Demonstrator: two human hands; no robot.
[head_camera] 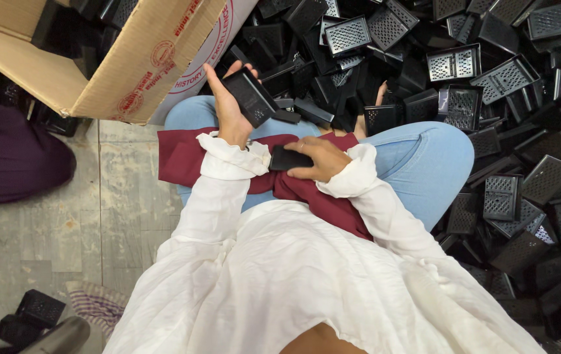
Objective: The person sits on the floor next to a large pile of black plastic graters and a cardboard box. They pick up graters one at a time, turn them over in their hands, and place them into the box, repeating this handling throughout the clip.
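White sleeves frame it: left hand grips a black plastic cover, right hand pins a flat piece; align squarely.

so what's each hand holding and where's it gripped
The left hand holds a black plastic piece upright, grip along its lower side edge. The right hand presses a small flat black piece on the lap, fingers over its right end.
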